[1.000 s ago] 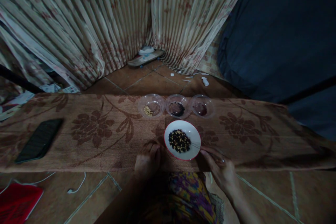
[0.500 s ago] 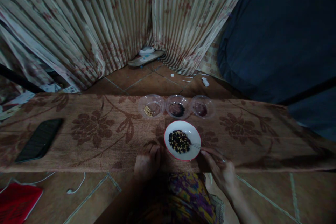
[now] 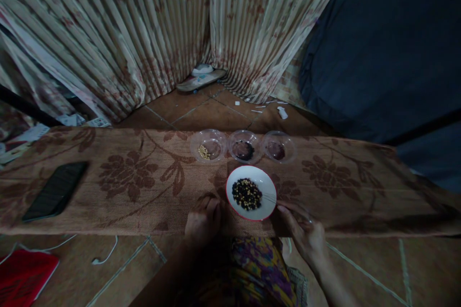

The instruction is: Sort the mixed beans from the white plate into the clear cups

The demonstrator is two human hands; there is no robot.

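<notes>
A white bowl (image 3: 268, 182) with a red rim stands near the table's front edge, holding a mixed heap of dark and yellowish beans (image 3: 247, 194). From the right, my right hand (image 3: 302, 230) is closed on thin metal tweezers (image 3: 269, 197), whose tips reach into the bowl beside the heap. My left hand (image 3: 203, 220) rests curled on the cloth, just left of the bowl and apart from it. Behind the bowl, three clear plastic cups stand in a row: the left cup (image 3: 218, 141) has yellowish beans, the middle cup (image 3: 236, 140) black ones, the right cup (image 3: 288, 141) dark reddish ones.
A brown floral cloth (image 3: 144, 211) covers the long, narrow table. Towards its left end lies a dark phone (image 3: 55, 191). Beyond the table are a skateboard (image 3: 201, 80), striped curtains (image 3: 162, 24) and bits of white litter on the tiles. A red bag (image 3: 27, 276) lies at lower left.
The tweezers' tips have drawn back slightly to the right, away from the bean heap. My left hand keeps its place, and the whole view has shifted very slightly.
</notes>
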